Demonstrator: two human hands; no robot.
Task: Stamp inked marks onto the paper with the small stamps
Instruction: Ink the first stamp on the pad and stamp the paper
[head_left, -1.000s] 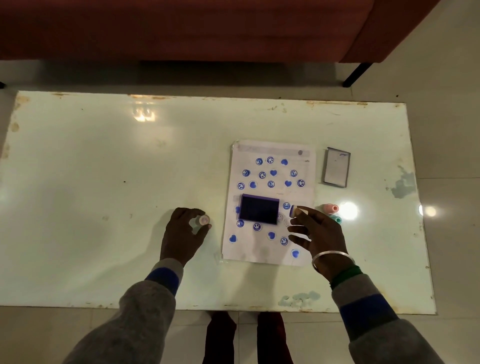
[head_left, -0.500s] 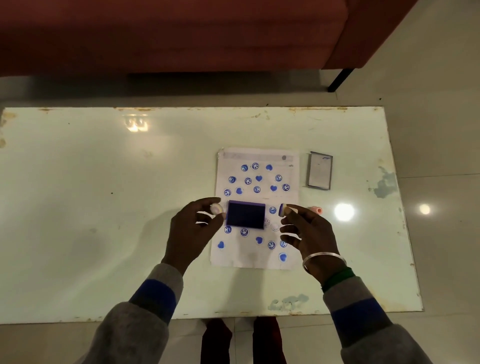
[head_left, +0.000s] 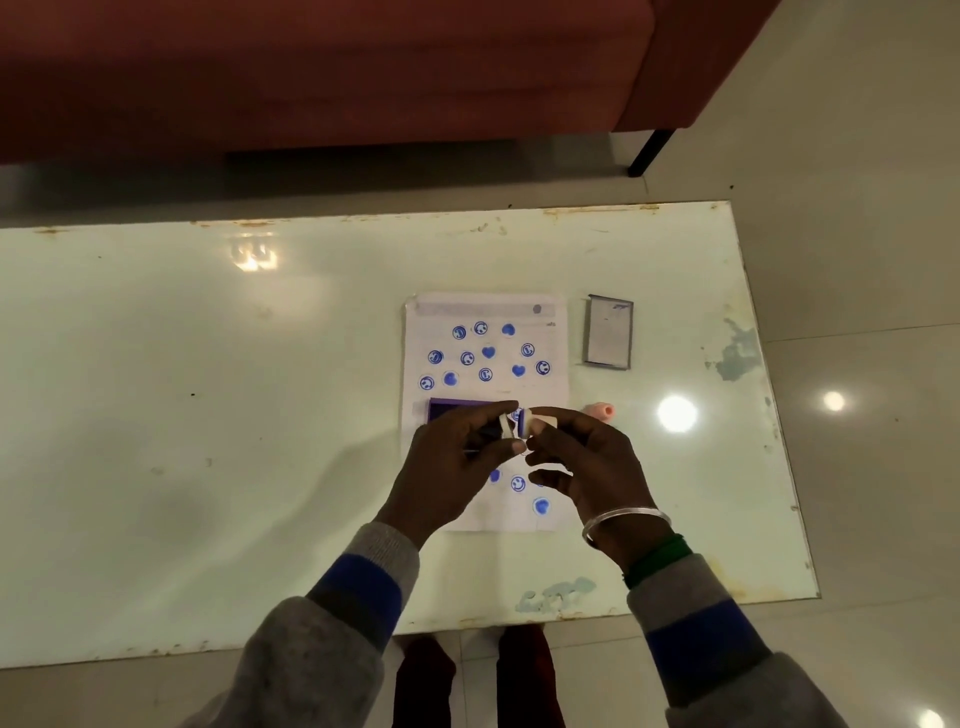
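Stamp (head_left: 525, 422) is pinched by the right hand (head_left: 587, 457), a small white piece (head_left: 505, 427) by the left hand (head_left: 457, 457); fingers should be kept steady and both parts aligned squarely above the paper (head_left: 553, 395).

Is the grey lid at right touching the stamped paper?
Apart. The head view shows a strip of bare table between the paper and the grey lid.

No words or numbers can be read. The paper (head_left: 551, 395) bears blue smiley and heart marks; faint print on the lid (head_left: 609, 332) is illegible.
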